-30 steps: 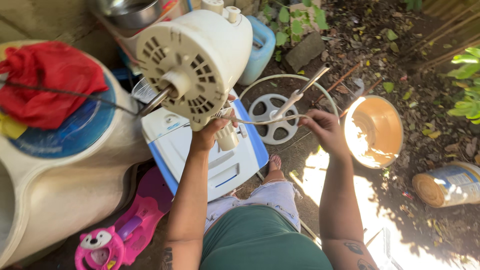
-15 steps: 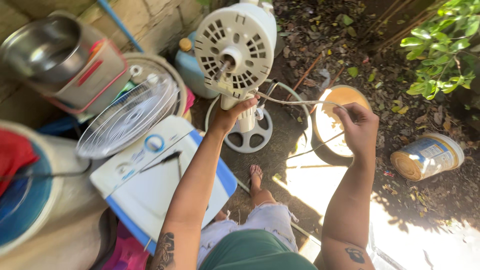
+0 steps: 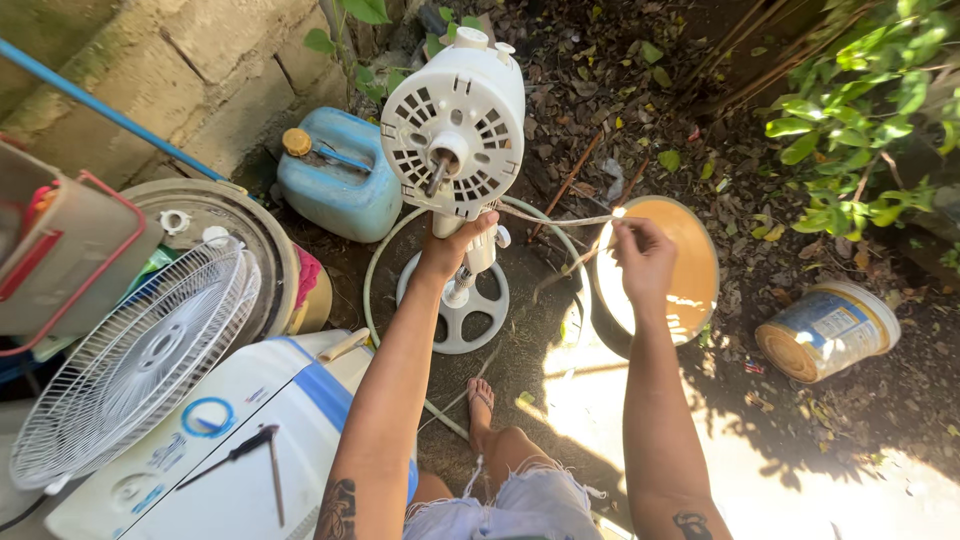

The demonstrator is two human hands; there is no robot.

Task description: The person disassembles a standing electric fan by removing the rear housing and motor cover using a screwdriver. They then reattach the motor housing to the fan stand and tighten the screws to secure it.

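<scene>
At the far left a grey bin (image 3: 60,250) with a red rim sits against the block wall. Just right of it and nearer, a white fan guard (image 3: 130,365) leans over a round tub (image 3: 262,232). Near the bottom left, a white-and-blue appliance (image 3: 240,470) carries a blue ring (image 3: 208,416) and dark pliers (image 3: 250,455) on its top. Farther back stands a blue jug (image 3: 335,185) with a yellow cap.

At the centre the left hand (image 3: 452,245) is clenched around the neck of the white fan motor (image 3: 455,130), holding it upright with its bare shaft facing the camera. Below it on the ground lies the round fan base (image 3: 455,310), inside a loop of pale hose (image 3: 372,280). A bare foot (image 3: 482,400) rests on the dirt, nearer than the base.

To the right, the right hand (image 3: 645,255) pinches a thin pale cord (image 3: 560,220) that runs taut leftward to the underside of the motor. Beyond that hand sits a basin (image 3: 690,260) with an orange inside. Farther right a tin (image 3: 825,330) lies on its side among dry leaves, and green leaves (image 3: 860,120) fill the far right corner.
</scene>
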